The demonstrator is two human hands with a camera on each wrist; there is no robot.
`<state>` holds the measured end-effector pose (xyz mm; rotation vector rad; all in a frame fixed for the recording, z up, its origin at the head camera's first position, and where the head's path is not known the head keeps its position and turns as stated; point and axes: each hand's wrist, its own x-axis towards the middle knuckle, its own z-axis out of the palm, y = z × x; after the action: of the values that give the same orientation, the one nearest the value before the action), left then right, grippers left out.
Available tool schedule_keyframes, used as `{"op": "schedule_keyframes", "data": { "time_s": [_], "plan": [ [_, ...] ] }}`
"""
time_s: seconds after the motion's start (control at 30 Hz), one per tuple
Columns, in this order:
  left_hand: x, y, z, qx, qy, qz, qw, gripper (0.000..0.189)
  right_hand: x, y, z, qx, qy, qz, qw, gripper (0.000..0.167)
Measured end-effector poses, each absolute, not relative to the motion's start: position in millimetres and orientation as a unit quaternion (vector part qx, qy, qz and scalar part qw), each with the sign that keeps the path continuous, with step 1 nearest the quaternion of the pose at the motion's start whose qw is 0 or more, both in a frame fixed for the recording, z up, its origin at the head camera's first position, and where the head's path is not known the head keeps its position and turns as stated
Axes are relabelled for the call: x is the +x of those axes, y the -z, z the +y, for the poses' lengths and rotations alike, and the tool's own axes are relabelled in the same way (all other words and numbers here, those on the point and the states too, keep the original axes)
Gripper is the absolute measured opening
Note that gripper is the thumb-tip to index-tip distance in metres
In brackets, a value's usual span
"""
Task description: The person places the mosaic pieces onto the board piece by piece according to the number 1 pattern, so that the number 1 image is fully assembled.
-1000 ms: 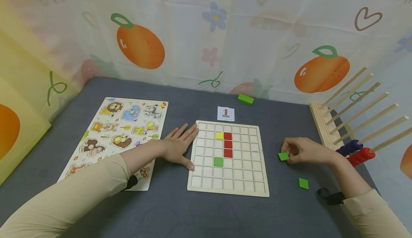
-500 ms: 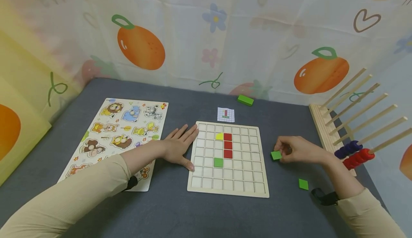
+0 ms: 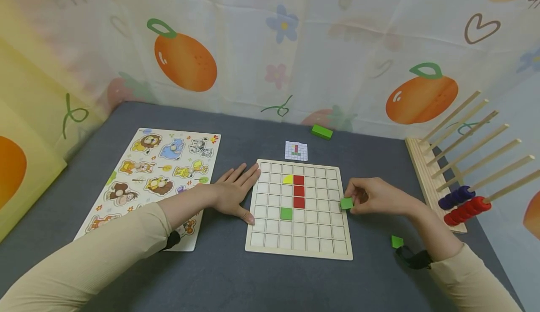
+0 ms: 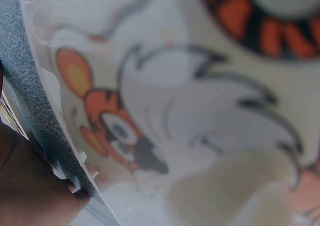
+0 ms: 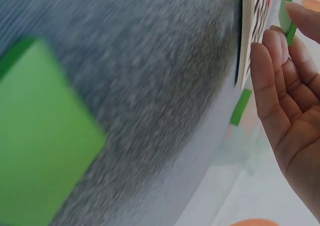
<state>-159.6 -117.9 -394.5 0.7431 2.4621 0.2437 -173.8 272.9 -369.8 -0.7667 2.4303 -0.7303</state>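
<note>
A wooden grid board (image 3: pixel 270 241) lies in the middle of the dark table. On it sit three red squares (image 3: pixel 298 191) in a column, a yellow piece (image 3: pixel 288 179) and a green square (image 3: pixel 286 213). My left hand (image 3: pixel 231 194) rests with spread, straight fingers along the board's left edge. Between thumb and fingers my right hand (image 3: pixel 373 197) pinches a green square tile (image 3: pixel 346 203) over the board's right edge. In the right wrist view the pinched tile (image 5: pixel 286 18) shows at the fingertips. Another green tile (image 3: pixel 397 242) lies near the right wrist.
Behind the board lies a small printed pattern card (image 3: pixel 296 151), with a green block (image 3: pixel 322 132) farther back. An animal puzzle board (image 3: pixel 168 148) lies at left, partly under the left forearm. A wooden peg rack (image 3: pixel 430 176) with blue and red beads stands at right.
My right hand has moved left with the green tile, from the bare table to the board's right edge. The left hand has stayed in place.
</note>
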Motion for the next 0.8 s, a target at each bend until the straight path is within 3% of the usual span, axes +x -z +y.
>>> {"op": "schedule_keyframes", "data": {
  "time_s": [0.53,0.8],
  "plan": [
    [-160,395,-118,0.277,-0.090,0.916,0.276,0.123,-177,373,232,-0.309,0.278,0.868,0.272,0.024],
    [-160,393,-117,0.276,-0.089,0.917,0.274,0.123,-177,372,218,-0.327,0.273,0.867,0.260,0.023]
  ]
}}
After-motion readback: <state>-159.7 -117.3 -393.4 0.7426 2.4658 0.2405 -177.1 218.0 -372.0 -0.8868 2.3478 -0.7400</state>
